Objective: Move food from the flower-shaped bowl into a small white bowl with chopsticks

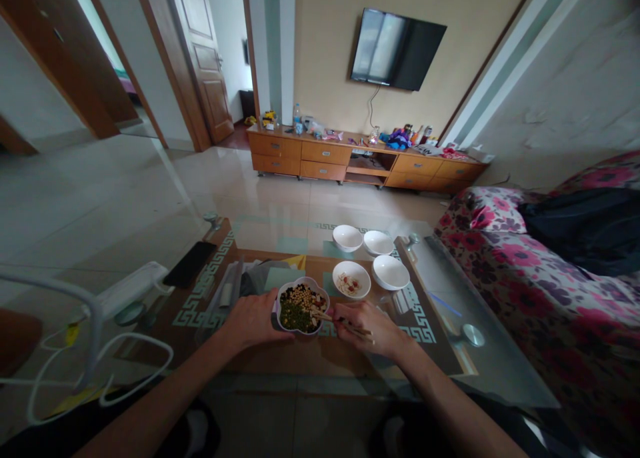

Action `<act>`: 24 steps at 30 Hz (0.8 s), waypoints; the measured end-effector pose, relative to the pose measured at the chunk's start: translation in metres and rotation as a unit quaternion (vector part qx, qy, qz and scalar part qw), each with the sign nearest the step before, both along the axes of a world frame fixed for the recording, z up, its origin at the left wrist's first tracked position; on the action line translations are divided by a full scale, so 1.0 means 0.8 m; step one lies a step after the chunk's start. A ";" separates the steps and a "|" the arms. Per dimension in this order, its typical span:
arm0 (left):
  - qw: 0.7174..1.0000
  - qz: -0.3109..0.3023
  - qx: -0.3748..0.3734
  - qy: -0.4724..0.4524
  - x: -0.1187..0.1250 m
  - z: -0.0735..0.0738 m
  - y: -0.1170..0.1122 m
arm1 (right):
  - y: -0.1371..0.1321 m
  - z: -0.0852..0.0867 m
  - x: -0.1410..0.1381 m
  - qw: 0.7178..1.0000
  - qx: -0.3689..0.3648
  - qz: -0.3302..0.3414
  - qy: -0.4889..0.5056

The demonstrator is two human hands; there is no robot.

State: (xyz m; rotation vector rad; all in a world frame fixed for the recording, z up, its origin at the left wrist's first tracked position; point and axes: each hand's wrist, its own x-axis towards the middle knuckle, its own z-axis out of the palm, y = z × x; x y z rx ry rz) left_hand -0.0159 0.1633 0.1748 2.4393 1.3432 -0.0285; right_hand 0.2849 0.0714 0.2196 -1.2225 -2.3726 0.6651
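My left hand (255, 319) grips the side of a flower-shaped container (326, 291) with a pale rim. Inside it lie sorted heaps of beans, green seeds, dark grains and reddish-brown pieces. Chopsticks (361, 331) are held in my right hand (373, 328), and their tips reach into the container's right side. Just beyond that hand stands a white bowl (351, 295) with some pale and reddish pieces at its bottom. Three more white bowls sit near it: one at the right (391, 273), another behind it (379, 243), and a third at the back (347, 238).
Everything stands on a glass table (300, 368) with a patterned border. A black phone-like slab (190, 265), a white power strip (135, 288) and looped white cable (135, 338) lie at left. A flowered sofa (530, 265) flanks the right; a cluttered cabinet (325, 158) stands beyond.
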 end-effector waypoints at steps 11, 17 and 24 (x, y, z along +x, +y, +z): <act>1.000 -0.007 0.001 0.025 0.001 0.003 0.001 | 0.016 0.000 0.072 0.975 0.013 -0.212 0.068; 1.000 -0.001 -0.004 0.024 0.002 0.004 0.001 | 0.023 0.003 0.076 0.954 0.011 -0.264 0.141; 1.000 -0.005 -0.006 0.017 0.003 0.006 0.000 | 0.018 -0.043 0.000 0.921 -0.144 -0.204 0.298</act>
